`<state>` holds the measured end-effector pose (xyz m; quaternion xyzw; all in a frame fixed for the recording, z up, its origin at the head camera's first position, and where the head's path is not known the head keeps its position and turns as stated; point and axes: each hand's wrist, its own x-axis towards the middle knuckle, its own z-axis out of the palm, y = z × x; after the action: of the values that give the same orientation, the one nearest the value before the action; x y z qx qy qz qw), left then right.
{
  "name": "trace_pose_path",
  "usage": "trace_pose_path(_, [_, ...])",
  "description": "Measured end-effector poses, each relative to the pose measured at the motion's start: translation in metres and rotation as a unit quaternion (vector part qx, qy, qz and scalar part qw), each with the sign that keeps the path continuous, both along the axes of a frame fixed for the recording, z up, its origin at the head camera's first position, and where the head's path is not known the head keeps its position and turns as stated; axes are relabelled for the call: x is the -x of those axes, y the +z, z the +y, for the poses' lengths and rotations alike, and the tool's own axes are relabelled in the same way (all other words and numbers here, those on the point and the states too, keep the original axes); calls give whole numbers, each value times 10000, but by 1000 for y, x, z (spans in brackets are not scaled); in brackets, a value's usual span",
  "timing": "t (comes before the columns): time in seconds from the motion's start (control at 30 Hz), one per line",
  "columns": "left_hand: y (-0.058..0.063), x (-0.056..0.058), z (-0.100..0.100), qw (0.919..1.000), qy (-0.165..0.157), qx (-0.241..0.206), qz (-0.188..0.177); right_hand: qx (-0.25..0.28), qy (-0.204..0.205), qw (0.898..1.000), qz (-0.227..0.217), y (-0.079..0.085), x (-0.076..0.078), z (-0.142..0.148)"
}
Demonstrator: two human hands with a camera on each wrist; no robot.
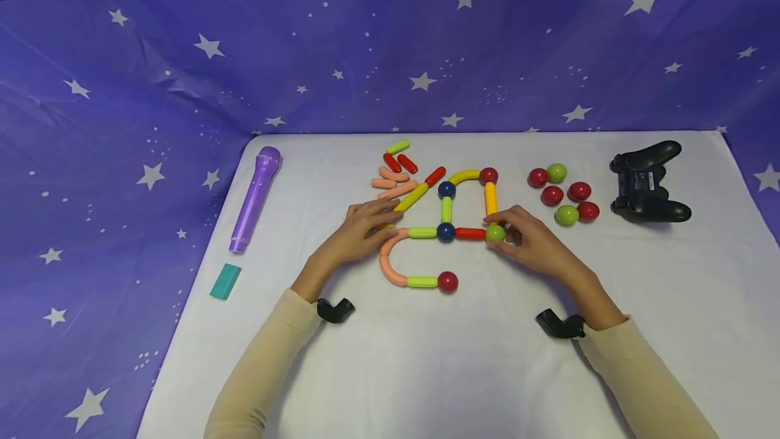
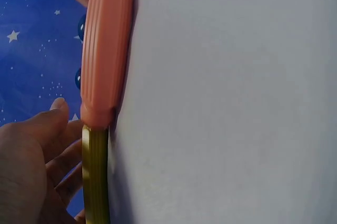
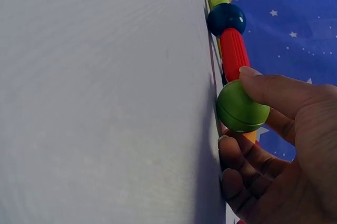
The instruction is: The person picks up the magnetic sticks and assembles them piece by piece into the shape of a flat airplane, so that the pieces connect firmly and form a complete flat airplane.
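Joined sticks and balls of a magnetic building set lie flat on the white table. At the frame's lower right corner, a green ball (image 1: 495, 233) is pinched by my right hand (image 1: 531, 239); its thumb lies on the ball in the right wrist view. A red stick (image 1: 470, 233) runs from that ball to a dark blue ball (image 1: 446, 232), and an orange-yellow stick (image 1: 491, 199) rises to a red ball (image 1: 489, 176). My left hand (image 1: 359, 230) rests at the left side, its extended fingers over a yellow stick (image 2: 96, 176) beside a curved peach stick (image 1: 390, 268).
Loose sticks (image 1: 395, 183) lie behind the left hand. Several red and green balls (image 1: 552, 195) sit to the right, near a black game controller (image 1: 646, 181). On the left are a purple toy microphone (image 1: 254, 200) and a teal block (image 1: 225, 282).
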<state>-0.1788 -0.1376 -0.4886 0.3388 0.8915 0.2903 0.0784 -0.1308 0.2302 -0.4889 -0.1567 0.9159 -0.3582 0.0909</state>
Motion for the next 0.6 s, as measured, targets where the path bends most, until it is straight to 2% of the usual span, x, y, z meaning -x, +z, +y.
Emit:
trace_pose_path(0.2, [1,2,-3,10000,-3,89,16,88,-9,10000,1,-4,1,1])
trace_pose_path(0.33, [12,8,5,9993,-37,349,140,179,1,9998,1,-7,2,2])
trace_pose_path(0.5, [32,31,35,9985,0,494,235,287,-16,9996,-15,-9,2,3])
trace_pose_path(0.6, [39,50,58,9980,87,621,85,407,4,9991,-76,-9,3,4])
